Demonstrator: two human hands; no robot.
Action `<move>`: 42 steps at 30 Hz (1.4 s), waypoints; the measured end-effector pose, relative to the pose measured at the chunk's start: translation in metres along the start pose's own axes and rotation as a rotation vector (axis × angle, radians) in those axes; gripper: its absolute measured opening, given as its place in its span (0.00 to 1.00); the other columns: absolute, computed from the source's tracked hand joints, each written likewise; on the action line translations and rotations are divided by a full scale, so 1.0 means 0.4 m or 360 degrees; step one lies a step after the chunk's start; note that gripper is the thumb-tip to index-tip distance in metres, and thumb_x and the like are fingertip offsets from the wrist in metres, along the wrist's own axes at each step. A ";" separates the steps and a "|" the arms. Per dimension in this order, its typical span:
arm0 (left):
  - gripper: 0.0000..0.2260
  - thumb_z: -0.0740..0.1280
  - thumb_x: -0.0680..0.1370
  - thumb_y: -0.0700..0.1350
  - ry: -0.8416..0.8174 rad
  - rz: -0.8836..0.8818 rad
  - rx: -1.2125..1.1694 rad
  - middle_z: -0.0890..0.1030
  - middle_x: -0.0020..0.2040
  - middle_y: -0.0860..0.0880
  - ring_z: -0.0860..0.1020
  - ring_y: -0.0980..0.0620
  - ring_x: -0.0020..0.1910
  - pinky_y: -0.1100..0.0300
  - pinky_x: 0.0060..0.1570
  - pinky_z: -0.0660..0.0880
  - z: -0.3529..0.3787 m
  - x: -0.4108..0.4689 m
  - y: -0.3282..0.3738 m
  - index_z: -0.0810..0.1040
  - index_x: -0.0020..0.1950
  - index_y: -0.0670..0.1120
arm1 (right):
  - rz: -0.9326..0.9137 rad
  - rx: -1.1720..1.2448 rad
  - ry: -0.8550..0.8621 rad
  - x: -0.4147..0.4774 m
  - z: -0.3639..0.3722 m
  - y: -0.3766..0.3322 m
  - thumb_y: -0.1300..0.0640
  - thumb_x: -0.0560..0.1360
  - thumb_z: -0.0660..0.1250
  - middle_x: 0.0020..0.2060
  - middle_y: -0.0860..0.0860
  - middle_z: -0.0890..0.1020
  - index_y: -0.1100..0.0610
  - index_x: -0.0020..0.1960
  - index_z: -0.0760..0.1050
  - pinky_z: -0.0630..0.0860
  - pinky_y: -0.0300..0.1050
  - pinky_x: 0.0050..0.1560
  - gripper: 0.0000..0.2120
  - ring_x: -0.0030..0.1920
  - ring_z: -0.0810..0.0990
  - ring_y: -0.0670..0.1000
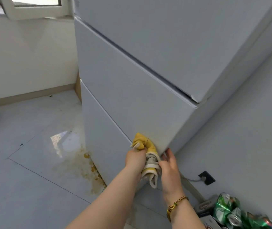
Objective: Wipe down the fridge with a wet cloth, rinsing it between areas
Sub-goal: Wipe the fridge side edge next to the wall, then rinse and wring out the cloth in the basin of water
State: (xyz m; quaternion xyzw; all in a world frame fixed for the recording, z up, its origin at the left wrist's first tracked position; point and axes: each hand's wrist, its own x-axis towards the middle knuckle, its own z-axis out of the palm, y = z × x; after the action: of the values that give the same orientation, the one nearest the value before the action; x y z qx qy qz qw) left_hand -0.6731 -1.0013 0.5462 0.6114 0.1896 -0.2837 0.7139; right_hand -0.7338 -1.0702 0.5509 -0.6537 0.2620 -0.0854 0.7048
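left hand (136,158) grips cloth (144,142) against fridge (132,96); right hand (169,164), fingers relaxed, touches cloth.

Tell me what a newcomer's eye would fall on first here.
The yellow-and-grey cloth, bunched in the left hand and pressed against the pale fridge at its lower front corner, with the right hand beside it, draws the eye at centre. Next comes the yellowish spill on the tiled floor at the fridge's base, left of the arms. Crushed green cans are piled in the bottom right corner.
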 end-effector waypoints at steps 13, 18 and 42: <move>0.12 0.57 0.80 0.44 -0.0580 0.0281 -0.0530 0.73 0.33 0.58 0.76 0.58 0.56 0.66 0.58 0.69 -0.039 -0.187 0.207 0.67 0.36 0.50 | 0.0136 0.0040 -0.0058 -0.036 -0.027 -0.034 0.48 0.80 0.51 0.66 0.45 0.67 0.55 0.71 0.61 0.58 0.43 0.68 0.22 0.69 0.64 0.49; 0.11 0.56 0.79 0.47 -0.0568 0.0500 -0.0419 0.80 0.31 0.52 0.81 0.56 0.31 0.66 0.30 0.77 -0.131 -0.254 0.196 0.74 0.43 0.45 | -0.0064 -0.0125 0.0080 -0.099 -0.007 -0.043 0.61 0.78 0.59 0.40 0.52 0.77 0.58 0.42 0.75 0.70 0.36 0.40 0.09 0.44 0.74 0.50; 0.11 0.59 0.77 0.47 0.0343 0.0712 -0.0513 0.85 0.46 0.48 0.82 0.52 0.48 0.59 0.46 0.76 -1.080 -0.236 0.257 0.79 0.52 0.46 | 0.0060 0.0006 -0.1290 -0.175 0.991 -0.100 0.63 0.74 0.64 0.37 0.53 0.77 0.58 0.43 0.69 0.73 0.42 0.37 0.04 0.38 0.75 0.50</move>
State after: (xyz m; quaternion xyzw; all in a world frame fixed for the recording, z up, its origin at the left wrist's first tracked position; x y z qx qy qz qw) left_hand -0.6470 -0.5521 0.6052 0.5434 0.1674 -0.0190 0.8224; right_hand -0.5937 -0.6954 0.6108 -0.6283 -0.0251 0.1917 0.7536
